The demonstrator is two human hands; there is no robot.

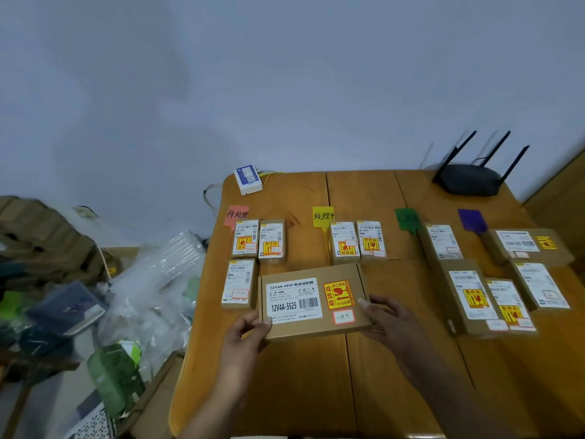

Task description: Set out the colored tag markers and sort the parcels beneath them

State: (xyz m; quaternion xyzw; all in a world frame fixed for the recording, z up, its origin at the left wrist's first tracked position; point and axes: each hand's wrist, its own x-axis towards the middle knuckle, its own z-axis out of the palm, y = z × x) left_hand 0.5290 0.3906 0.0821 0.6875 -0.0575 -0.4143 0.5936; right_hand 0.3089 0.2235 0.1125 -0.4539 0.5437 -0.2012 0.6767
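The four tags are already out along the far side of the table (pixel 316 391), so the sorting step is in hand; the yellow tag (pixel 323 216) serves as the mark for all else. Left of the yellow tag lies the pink tag (pixel 235 214); right of it the green tag (pixel 407 218), and further right the purple tag (pixel 472 219).

Two small parcels (pixel 345 243) already sit side by side just below the yellow tag, on the person's side of it. Nearer the person than those two, and a little left of the yellow tag's line, is a larger flat box (pixel 313 301). The left hand (pixel 247 332) grips its left edge, thumb on top; the right hand (pixel 389 321) grips its right edge, fingers curled round it. Whether the box rests on the table or is lifted clear I cannot tell.

The box's small red-edged sticker (pixel 344 316) carries handwriting too faint to read surely; it may match the yellow tag. If so, the next move calls for setting the box down below the two small parcels, in the yellow tag's column, square and not overlapping the pink tag's column to the left.
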